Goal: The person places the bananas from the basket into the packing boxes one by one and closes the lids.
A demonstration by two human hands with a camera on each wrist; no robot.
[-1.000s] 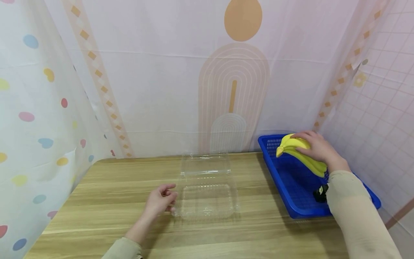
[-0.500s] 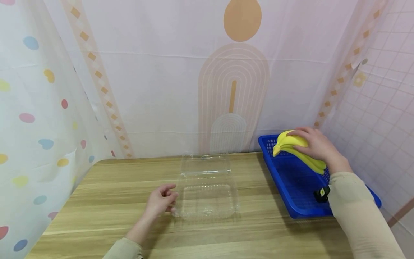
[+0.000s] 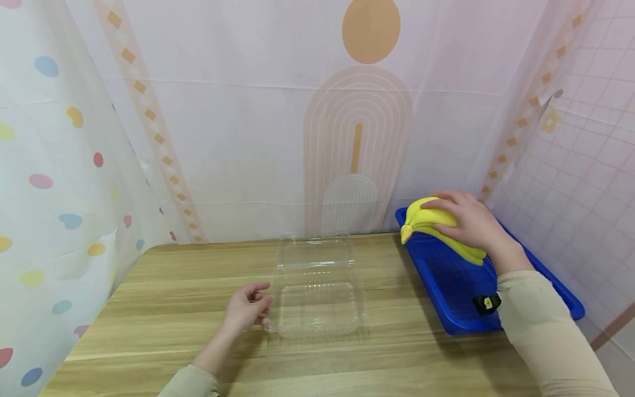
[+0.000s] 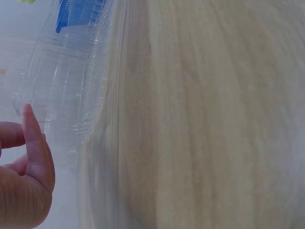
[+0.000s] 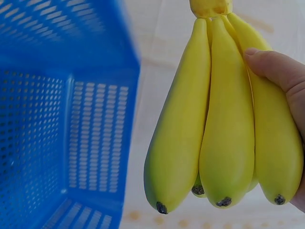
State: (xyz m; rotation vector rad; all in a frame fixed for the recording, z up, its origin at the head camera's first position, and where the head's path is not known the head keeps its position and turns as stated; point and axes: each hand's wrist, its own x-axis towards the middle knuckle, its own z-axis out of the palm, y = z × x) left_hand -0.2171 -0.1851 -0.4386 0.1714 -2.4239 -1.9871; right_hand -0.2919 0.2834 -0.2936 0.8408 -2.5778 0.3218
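Note:
A bunch of yellow bananas [image 3: 428, 220] is gripped from above by my right hand [image 3: 471, 223], over the far left part of a blue plastic basket [image 3: 436, 300]. In the right wrist view the thumb lies along one banana [image 5: 226, 114], and the dark tips show below. My left hand [image 3: 244, 309] rests at the left edge of a clear plastic clamshell box [image 3: 317, 332], its fingers loosely bent and close to the rim. The box's lid [image 3: 315, 251] is folded back toward the wall. In the left wrist view a fingertip [image 4: 28, 112] overlaps the clear plastic.
A small black item with a pale yellow patch [image 3: 486, 303] lies in the basket, partly behind the right sleeve [image 3: 526, 298]. The wooden table [image 3: 163, 314] meets patterned curtains [image 3: 238, 165] at the back and sides.
My right hand has carried the bananas left and slightly up, so their stem end now overlaps the basket's left rim. The left hand and the clear box have stayed put.

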